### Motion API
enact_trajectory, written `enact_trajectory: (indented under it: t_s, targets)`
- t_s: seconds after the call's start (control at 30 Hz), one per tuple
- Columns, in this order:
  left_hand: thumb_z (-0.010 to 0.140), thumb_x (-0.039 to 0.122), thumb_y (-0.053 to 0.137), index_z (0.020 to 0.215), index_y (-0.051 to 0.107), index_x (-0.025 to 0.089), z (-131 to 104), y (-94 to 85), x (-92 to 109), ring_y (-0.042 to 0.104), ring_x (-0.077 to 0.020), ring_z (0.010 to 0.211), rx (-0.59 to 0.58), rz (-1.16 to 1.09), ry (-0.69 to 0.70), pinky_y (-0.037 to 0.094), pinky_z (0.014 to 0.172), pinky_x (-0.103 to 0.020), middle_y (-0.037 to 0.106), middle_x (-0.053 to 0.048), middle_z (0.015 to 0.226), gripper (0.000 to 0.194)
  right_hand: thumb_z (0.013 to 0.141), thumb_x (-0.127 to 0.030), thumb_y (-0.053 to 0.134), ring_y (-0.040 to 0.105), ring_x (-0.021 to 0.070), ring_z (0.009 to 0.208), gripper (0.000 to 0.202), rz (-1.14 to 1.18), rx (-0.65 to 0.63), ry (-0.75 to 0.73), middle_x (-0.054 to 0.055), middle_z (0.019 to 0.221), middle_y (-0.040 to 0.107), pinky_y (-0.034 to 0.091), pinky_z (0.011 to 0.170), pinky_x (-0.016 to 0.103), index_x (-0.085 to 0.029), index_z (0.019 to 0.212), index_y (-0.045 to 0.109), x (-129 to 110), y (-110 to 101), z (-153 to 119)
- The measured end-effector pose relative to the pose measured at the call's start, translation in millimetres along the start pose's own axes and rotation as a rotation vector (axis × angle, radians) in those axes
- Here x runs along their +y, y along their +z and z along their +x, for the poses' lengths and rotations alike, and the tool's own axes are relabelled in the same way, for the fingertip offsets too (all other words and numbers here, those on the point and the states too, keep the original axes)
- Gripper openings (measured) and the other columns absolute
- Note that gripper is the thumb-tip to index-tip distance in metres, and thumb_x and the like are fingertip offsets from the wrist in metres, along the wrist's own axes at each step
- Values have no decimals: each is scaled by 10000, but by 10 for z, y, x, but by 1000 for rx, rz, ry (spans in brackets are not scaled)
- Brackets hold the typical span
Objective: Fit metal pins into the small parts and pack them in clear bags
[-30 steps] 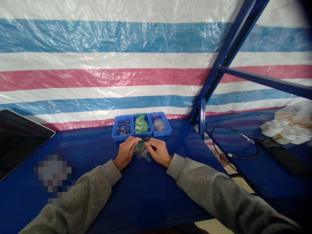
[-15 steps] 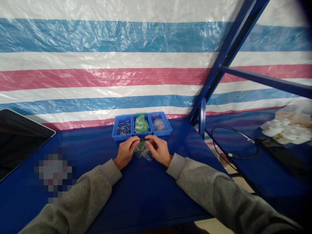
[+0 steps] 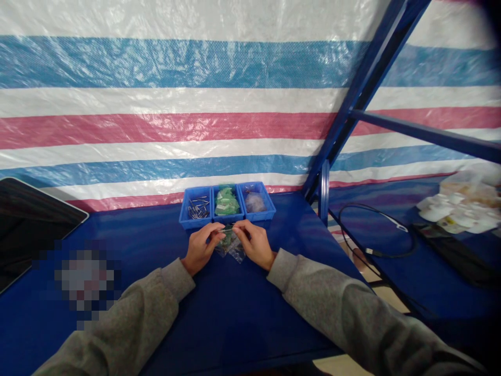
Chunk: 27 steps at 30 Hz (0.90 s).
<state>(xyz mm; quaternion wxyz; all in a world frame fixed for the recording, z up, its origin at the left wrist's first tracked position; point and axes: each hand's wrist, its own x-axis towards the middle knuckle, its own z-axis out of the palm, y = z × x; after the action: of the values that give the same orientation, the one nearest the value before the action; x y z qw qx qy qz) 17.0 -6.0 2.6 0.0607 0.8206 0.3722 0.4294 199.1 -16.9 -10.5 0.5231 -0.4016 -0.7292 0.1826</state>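
Note:
Between both hands is a small clear plastic bag [image 3: 236, 249] with something greenish in it, too small to make out. My left hand [image 3: 200, 247] pinches the bag's upper edge from the left, thumb against fingers. From the right, my right hand [image 3: 253, 241] pinches the same top edge. Just beyond the hands, three joined blue bins stand in a row. The left bin [image 3: 182, 216] holds several thin metal pieces. Green packets [image 3: 226, 201] lie in the middle bin, and clear bags [image 3: 255, 202] in the right one.
A dark-screened device [image 3: 35, 230] lies at the left, near a blurred-out patch. On the right stands a blue metal frame [image 3: 324, 193]; beyond it a side table carries a black cable [image 3: 376, 255] and white items in a plastic bag [image 3: 457, 209]. A striped sheet [image 3: 176, 125] hangs behind.
The hands stay at the bag; their fingertips have shifted slightly, and a pale strip of its top edge now shows between them. The view has tilted a little.

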Motion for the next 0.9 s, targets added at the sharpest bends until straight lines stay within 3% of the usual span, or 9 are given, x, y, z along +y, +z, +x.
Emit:
enact_trajectory:
  t_s: [0.2, 0.63, 0.9]
  targets:
    - [862, 242, 526, 908, 622, 170, 31, 2, 24, 615, -121, 737, -7, -38, -5, 477, 710, -223, 660, -25, 838, 129, 909, -297, 431, 552, 121, 603, 191, 16, 40, 59, 1, 708, 601, 414, 607, 223, -182, 879, 580, 1, -4, 4]
    - [877, 213, 490, 866, 624, 159, 34, -16, 40, 598, -126, 734, -15, -60, 28, 471, 702, -242, 639, -36, 793, 144, 906, -298, 438, 591, 134, 689, 205, 12, -59, -52, 32, 796, 644, 447, 679, 229, -183, 865, 603, -30, -9, 23]
    - [874, 230, 499, 934, 631, 172, 41, -28, 56, 608, -136, 800, -29, -67, 10, 482, 749, -254, 651, -45, 864, 156, 926, -320, 402, 548, 128, 619, 296, -47, -83, -48, 19, 670, 587, 413, 621, 231, -179, 746, 590, -1, -1, 17]
